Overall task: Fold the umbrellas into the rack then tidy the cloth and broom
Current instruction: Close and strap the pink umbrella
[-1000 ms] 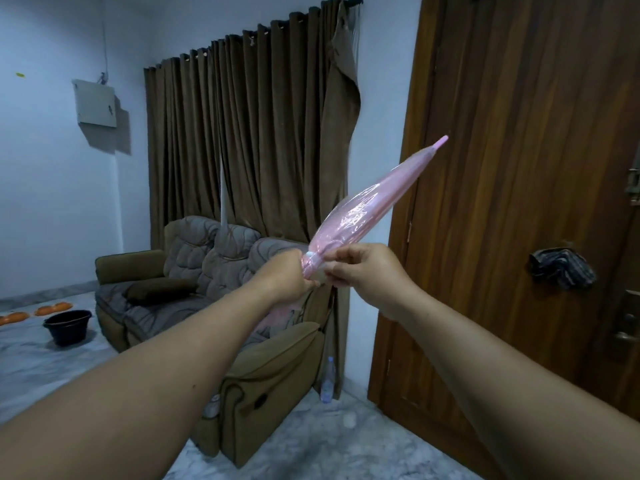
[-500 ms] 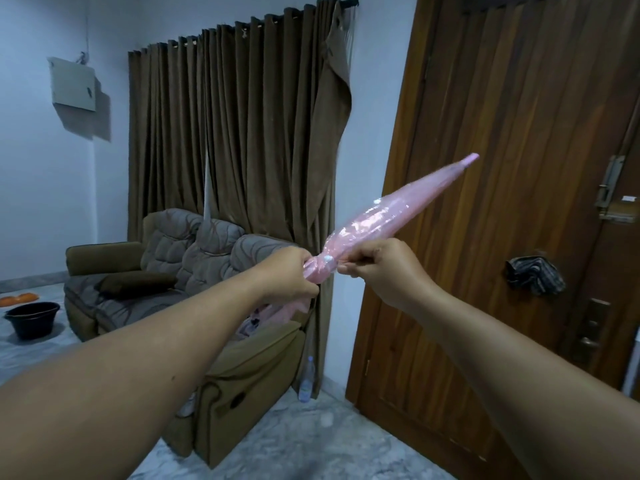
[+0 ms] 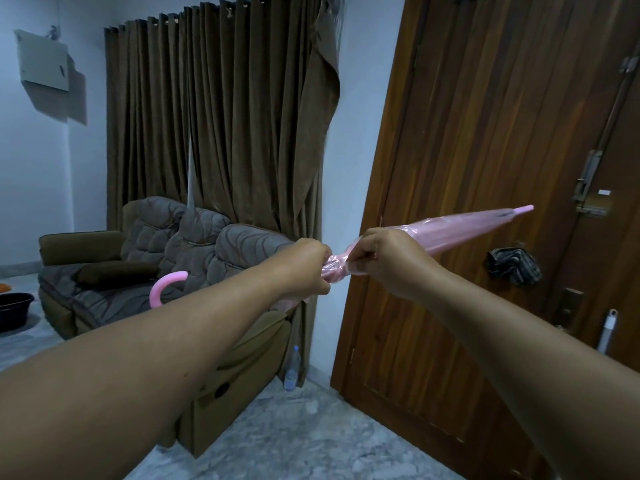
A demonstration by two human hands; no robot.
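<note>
The wooden door (image 3: 485,168), ribbed and glossy, fills the right; a checked cloth (image 3: 514,268) hangs bunched on it, not yet tidied. No rack is visible. The pink umbrella (image 3: 460,232) is collapsed, held nearly level mid-scene, tip pointing right, its translucent plastic canopy crinkled and part-wound. The right hand (image 3: 384,261) pinches the loose folds; the left hand (image 3: 304,268) is clenched round the shaft. The curved handle (image 3: 162,285) shows at left. Judged early: securing pending.
</note>
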